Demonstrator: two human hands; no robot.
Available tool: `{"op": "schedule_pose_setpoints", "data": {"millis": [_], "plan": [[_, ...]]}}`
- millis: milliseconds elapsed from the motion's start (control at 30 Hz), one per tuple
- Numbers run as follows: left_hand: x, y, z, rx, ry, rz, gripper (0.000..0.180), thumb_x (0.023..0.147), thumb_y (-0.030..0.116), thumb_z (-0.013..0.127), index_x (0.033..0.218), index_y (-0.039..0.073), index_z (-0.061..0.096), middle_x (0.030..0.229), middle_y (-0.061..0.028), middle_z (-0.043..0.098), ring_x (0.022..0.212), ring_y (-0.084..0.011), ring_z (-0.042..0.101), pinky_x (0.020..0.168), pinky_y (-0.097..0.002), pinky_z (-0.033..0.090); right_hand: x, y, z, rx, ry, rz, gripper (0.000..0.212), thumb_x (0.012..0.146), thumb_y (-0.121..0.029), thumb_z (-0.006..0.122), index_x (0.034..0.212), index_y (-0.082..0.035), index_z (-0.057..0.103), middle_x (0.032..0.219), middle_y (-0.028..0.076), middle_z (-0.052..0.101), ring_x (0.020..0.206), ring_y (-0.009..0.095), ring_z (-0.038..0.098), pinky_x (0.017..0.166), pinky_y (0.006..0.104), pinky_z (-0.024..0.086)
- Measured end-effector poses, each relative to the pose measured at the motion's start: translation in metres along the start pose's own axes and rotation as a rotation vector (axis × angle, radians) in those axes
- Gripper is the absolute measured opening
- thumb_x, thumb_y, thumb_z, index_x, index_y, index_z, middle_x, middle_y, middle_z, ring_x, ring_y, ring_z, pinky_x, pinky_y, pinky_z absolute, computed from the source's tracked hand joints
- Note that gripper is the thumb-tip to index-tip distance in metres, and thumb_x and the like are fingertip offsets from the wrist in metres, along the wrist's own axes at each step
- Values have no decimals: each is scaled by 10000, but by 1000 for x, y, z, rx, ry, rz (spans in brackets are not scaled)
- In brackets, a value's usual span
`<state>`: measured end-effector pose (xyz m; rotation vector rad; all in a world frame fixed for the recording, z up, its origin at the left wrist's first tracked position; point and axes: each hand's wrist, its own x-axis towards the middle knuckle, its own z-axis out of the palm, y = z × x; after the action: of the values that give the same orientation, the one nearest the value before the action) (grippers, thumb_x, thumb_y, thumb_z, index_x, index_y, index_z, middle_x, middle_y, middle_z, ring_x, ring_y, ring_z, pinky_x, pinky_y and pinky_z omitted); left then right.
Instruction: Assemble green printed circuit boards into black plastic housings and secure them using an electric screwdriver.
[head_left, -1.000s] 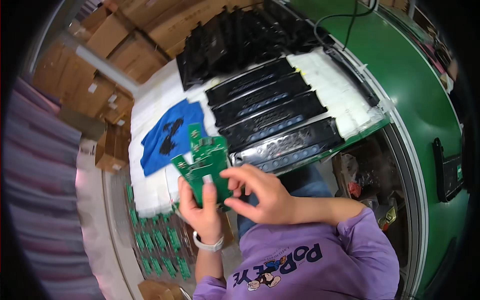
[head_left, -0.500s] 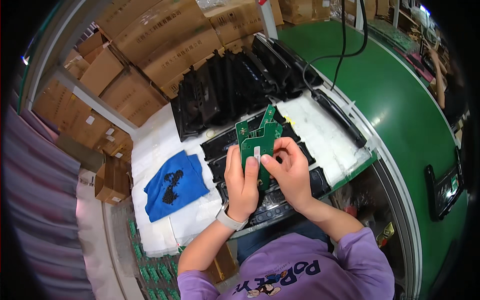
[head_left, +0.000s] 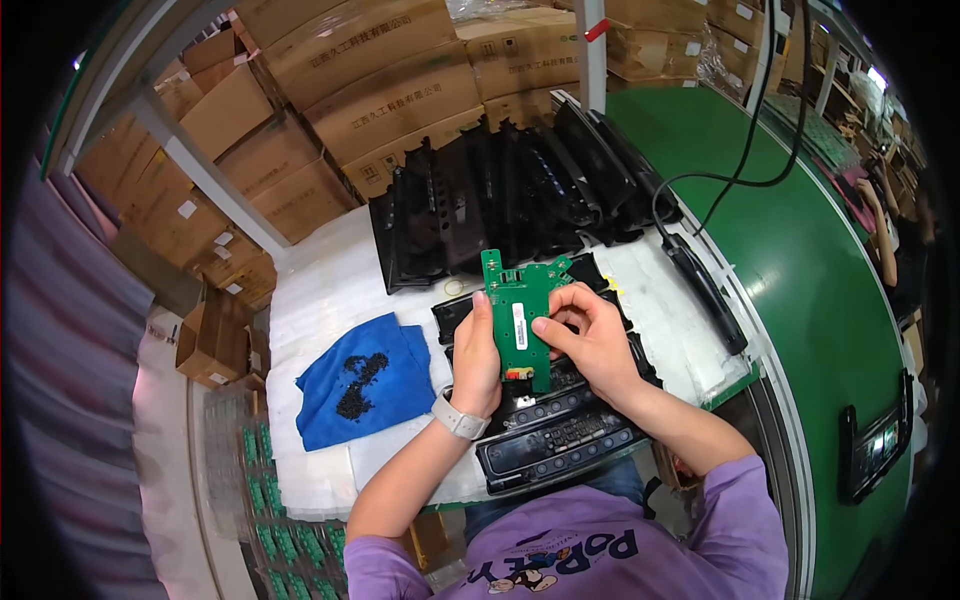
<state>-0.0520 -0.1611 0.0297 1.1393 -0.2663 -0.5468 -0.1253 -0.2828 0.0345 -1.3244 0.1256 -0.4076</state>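
Between my hands I hold a green circuit board [head_left: 506, 310] with a white label and a small red-and-yellow part at its lower end. My left hand [head_left: 478, 358] grips the left edge, thumb along the side. On the right, my right hand [head_left: 598, 345] pinches the other edge, its thumb on the face near the label. Whether a second board lies beneath is hidden. Under the hands, black plastic housings [head_left: 562, 438] lie in rows on the white-covered table. To the left, a blue cloth [head_left: 412, 365] carries a pile of small black screws [head_left: 358, 400].
Many black housings [head_left: 455, 215] stand packed at the table's back. A corded black electric screwdriver [head_left: 708, 298] lies at the right, beside a green conveyor [head_left: 760, 235]. Cardboard boxes [head_left: 390, 90] are stacked behind. Green boards [head_left: 285, 540] sit in trays at lower left. Another person works far right.
The boards were tilted, with two showing at an angle; now one board face shows, turned flatter toward me. My view has shifted, uncovering more of the nearest housing.
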Motion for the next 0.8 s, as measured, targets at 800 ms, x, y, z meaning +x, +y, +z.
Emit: {"op": "schedule_pose_setpoints", "data": {"millis": [800], "plan": [[69, 93, -4, -632, -324, 300, 200, 922, 159, 422, 994, 33, 559, 1060, -148, 581, 874, -259, 566, 761, -429, 473, 119, -74, -4, 106, -128, -269, 362, 783, 62, 577, 1142, 38, 537, 884, -2, 448, 742, 50, 489, 669, 178, 454]]}}
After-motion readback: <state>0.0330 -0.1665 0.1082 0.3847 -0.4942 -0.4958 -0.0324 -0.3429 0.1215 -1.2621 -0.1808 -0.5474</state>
